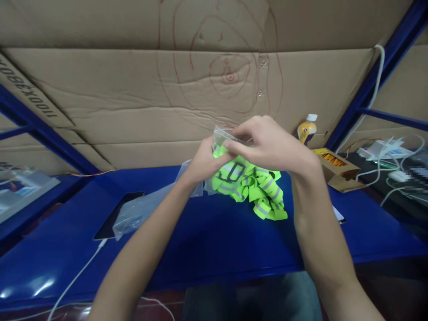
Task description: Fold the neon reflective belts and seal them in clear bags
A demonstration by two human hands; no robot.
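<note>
Both of my hands are raised over the blue table (pixel 207 240). My left hand (pixel 204 161) is closed around a bunch of neon green straps with grey reflective bands (pixel 254 189). My right hand (pixel 267 145) pinches the mouth of a small clear plastic bag (pixel 222 136) that sits at the top of the straps. The rest of the straps hangs down and lies in a heap on the table just below my hands.
Several clear plastic bags (pixel 140 211) lie left over a dark tablet (pixel 115 218) with a white cable (pixel 76 278). A yellow bottle (pixel 306 128) and an open cardboard box (pixel 337 167) stand at the right. Cardboard sheets (pixel 133 102) form the back wall. White cables (pixel 384 174) lie far right.
</note>
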